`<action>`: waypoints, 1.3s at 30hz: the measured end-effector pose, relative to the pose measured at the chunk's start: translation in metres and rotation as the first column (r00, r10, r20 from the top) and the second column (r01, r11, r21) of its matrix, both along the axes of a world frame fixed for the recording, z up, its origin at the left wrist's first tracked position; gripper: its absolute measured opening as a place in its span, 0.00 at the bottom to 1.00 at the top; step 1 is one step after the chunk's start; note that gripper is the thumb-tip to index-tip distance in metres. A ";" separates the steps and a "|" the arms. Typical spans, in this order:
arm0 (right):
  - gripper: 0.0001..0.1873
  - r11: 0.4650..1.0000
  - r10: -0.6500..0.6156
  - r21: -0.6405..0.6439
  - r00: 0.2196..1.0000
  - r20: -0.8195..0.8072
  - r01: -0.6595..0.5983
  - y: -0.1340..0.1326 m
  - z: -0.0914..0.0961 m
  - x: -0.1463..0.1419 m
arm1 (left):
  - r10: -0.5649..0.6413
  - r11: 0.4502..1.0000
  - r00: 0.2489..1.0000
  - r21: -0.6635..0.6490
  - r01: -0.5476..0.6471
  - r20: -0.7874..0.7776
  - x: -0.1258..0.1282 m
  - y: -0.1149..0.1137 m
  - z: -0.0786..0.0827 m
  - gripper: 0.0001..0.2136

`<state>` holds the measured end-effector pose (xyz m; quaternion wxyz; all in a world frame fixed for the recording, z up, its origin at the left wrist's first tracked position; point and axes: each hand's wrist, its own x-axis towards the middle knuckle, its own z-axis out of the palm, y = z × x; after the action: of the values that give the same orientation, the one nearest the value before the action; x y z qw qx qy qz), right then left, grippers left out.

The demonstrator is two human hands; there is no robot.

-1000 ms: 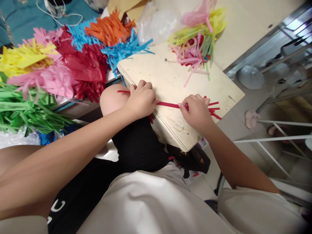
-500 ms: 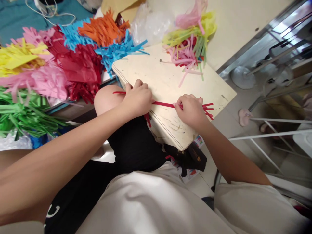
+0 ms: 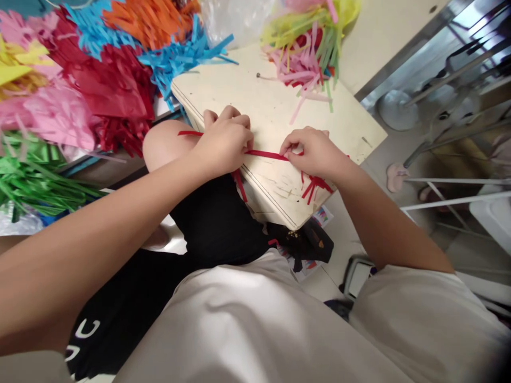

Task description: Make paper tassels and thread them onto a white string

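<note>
A long red paper strip (image 3: 266,154) stretches between my two hands over a pale wooden board (image 3: 275,111) that rests on my knee. My left hand (image 3: 223,141) is closed around the strip's left part, with a short red end (image 3: 187,133) sticking out past it. My right hand (image 3: 313,151) pinches the strip's right part with thumb and fingers. Red fringed ends (image 3: 315,187) hang below my right wrist at the board's edge. Both hands lie on the board, about a hand's width apart.
Piles of fringed paper lie to the left: red (image 3: 115,90), pink (image 3: 48,111), green (image 3: 32,175), blue (image 3: 175,58) and orange (image 3: 147,18). A mixed pink, green and yellow pile (image 3: 307,58) sits at the board's far end. A white wire rack (image 3: 451,202) stands on the right.
My right hand has turned, so the red fringed ends now hang below the wrist instead of sticking out to the right. The camera has tipped down a little.
</note>
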<state>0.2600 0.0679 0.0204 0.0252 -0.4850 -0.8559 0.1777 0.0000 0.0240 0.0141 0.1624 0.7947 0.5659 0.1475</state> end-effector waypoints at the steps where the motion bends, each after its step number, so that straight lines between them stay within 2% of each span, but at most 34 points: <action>1: 0.14 1.000 -0.001 -0.017 1.000 0.002 0.002 0.003 0.001 0.000 | -0.028 1.000 1.000 0.003 0.028 0.003 -0.002 0.000 0.001 0.10; 5: 0.14 0.998 0.056 0.030 0.998 0.029 -0.056 -0.003 0.003 -0.004 | -0.113 0.992 0.993 0.054 0.115 -0.038 -0.004 -0.002 0.000 0.10; 11: 0.11 0.995 0.084 0.050 0.995 0.056 -0.086 -0.018 0.005 -0.009 | -0.182 0.972 0.963 0.110 0.206 -0.197 -0.001 -0.006 -0.003 0.22; 18: 0.13 0.988 0.098 0.114 0.992 0.078 -0.106 -0.019 0.001 -0.011 | -0.098 0.990 0.994 0.098 0.101 -0.038 -0.002 -0.007 -0.010 0.13; 25: 0.14 0.972 0.124 0.191 0.988 0.088 -0.139 -0.022 -0.009 -0.009 | -0.125 0.976 0.992 0.175 0.129 -0.034 -0.008 -0.001 -0.024 0.13; 31: 0.17 0.955 0.138 0.242 0.980 0.143 -0.169 -0.023 -0.013 -0.009 | -0.080 0.980 0.993 0.174 0.093 -0.083 -0.011 0.003 -0.030 0.14; 39: 0.18 0.940 0.094 0.295 0.963 0.253 -0.169 -0.024 -0.016 -0.006 | -0.137 0.943 0.981 0.286 0.171 -0.135 -0.010 0.005 -0.035 0.13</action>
<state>0.2536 0.0438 0.0045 -0.0116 -0.4338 -0.9007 -0.0182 -0.0103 0.0294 -0.0209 0.0204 0.8591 0.4816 0.1722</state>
